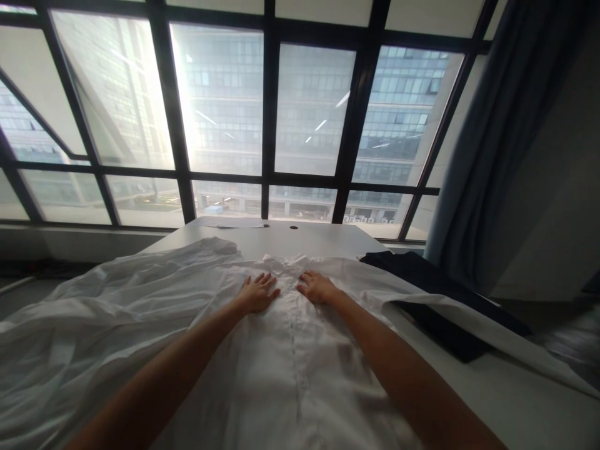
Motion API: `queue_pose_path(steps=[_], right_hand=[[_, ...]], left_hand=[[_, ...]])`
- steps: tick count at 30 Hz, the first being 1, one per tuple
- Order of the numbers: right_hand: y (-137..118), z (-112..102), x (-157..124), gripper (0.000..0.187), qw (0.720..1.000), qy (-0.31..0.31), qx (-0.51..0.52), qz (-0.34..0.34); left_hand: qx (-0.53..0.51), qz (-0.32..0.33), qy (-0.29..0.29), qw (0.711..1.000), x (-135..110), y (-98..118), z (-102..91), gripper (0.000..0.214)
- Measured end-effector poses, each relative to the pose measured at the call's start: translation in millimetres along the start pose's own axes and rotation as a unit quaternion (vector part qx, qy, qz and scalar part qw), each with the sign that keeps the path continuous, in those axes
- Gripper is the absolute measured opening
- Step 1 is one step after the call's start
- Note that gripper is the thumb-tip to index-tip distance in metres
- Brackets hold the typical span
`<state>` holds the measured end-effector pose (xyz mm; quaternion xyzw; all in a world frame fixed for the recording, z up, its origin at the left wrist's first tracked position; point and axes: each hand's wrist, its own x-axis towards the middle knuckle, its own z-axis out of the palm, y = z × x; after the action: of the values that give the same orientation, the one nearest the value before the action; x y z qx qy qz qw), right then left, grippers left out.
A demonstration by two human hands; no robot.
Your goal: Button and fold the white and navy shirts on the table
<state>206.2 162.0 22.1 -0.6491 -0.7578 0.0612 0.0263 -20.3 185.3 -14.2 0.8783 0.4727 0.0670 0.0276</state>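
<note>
White shirt (290, 375): spread on desk (323, 236), collar at 12 o'clock. Your left hand (257, 292), right hand (316, 287): palms down, unclenched, empty, flanking the button strip. Press evenly. Dark garment (435, 294): 2 o'clock.

Bare left hand (257, 292) and right hand (317, 287); bare forearms

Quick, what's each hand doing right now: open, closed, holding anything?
Left hand: open, flat on the white shirt, holding nothing.
Right hand: fingers curled on the shirt; whether they grip it cannot be told.
</note>
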Motion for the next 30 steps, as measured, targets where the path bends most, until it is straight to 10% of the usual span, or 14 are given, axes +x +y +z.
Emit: queue_pose_path(steps=[3, 8, 18, 26, 30], right_hand=[[-4.7, -11.2, 7.0, 0.049, 1.000, 0.010, -0.016, 0.012], [-20.7, -16.7, 30.6, 0.041, 0.980, 0.192, -0.054, 0.008], [-8.8, 13.4, 64.3, 0.058, 0.983, 0.173, -0.035, -0.048], [-2.7, 12.2, 60.9, 0.037, 0.929, 0.366, -0.008, -0.052], [0.9, 13.5, 65.7, 0.039, 0.948, 0.314, 0.026, -0.055]], left_hand=[[0.006, 0.003, -0.005, 1.000, 1.9, -2.4, -3.7, 0.056], [0.026, -0.007, 0.013, 1.000, 22.1, 4.6, -21.5, 0.043], [-0.024, -0.075, 0.140, 0.987, 86.5, 15.6, -16.9, 0.038], [-0.020, -0.031, 0.206, 0.978, 85.8, 9.9, -1.9, 0.027], [-0.003, -0.009, 0.222, 0.975, 85.2, 8.4, 1.6, 0.023]])
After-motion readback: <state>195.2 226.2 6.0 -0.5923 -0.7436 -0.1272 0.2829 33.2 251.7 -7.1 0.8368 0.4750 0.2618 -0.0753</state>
